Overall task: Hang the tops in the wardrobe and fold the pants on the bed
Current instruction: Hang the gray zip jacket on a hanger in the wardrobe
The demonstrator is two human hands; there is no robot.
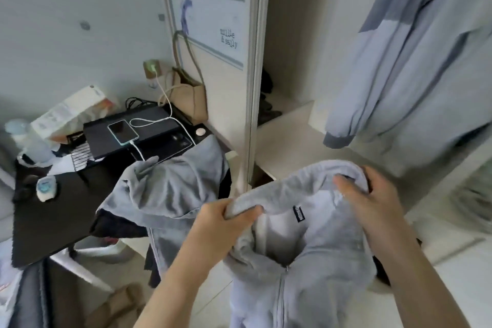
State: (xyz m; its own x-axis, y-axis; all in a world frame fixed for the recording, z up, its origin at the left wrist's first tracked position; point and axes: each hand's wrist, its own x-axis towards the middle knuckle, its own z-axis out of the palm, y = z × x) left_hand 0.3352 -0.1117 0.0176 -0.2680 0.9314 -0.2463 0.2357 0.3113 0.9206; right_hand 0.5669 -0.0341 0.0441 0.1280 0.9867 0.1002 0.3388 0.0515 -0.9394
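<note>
I hold a light grey zip-up hoodie [306, 242] up in front of the open wardrobe [290, 125]. My left hand [226, 218] grips the left side of its collar and hood edge. My right hand [372, 200] grips the right side of the hood rim, thumb inside. The zipper hangs down the middle and a dark label shows inside the neck. A two-tone blue-grey top [415, 61] hangs inside the wardrobe at the upper right. Another grey garment [170, 189] lies draped over the desk corner on the left. No hanger shows.
A dark desk [53, 216] at the left carries a black box [138, 128], a charging phone [123, 131], a bottle [26, 141] and a cardboard box [74, 112]. A beige bag [189, 98] hangs by the wardrobe door [213, 34]. Dark items lie on the wardrobe floor.
</note>
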